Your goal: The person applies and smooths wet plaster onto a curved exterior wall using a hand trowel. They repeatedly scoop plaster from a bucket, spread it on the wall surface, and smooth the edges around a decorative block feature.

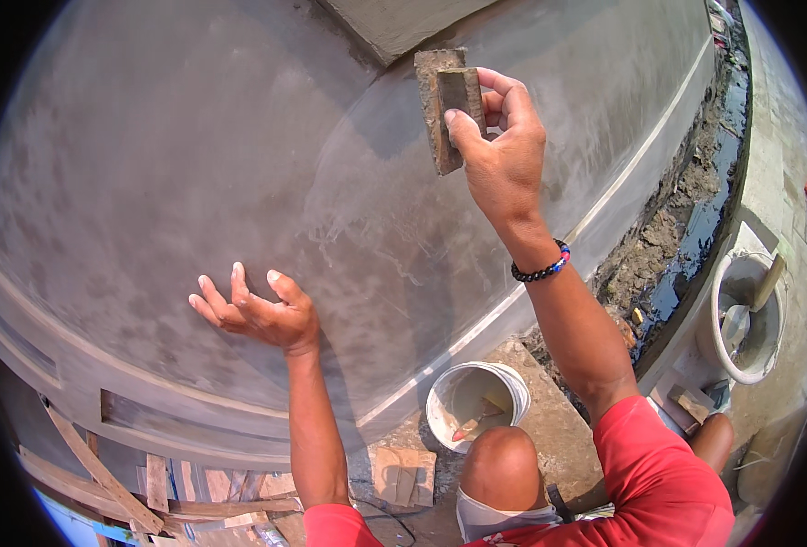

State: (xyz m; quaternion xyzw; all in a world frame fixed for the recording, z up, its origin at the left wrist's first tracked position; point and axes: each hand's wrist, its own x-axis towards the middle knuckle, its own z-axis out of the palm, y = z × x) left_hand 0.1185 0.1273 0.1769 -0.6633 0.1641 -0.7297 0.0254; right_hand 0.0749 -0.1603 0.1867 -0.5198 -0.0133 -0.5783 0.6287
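Note:
My right hand (pixel 510 159) grips the handle of a small, mortar-caked plastering float (pixel 434 123), thumb on one side and fingers on the other. It is raised at the grey plastered wall (pixel 194 164), just below a projecting block (pixel 403 27). Whether the float's face touches the plaster, I cannot tell. Lower and to the left, my left hand (pixel 262 312) has its fingers spread and curved, holding nothing. It is close to the wall, and contact is unclear.
Below stands a white bucket (pixel 433 406) with a brush (pixel 476 419) inside. A second bucket (pixel 716 333) at right holds tools. Boards (pixel 103 465) lie lower left. A muddy ditch with water (pixel 695 237) runs along the wall's right side. A wooden piece (pixel 403 476) lies near my knee.

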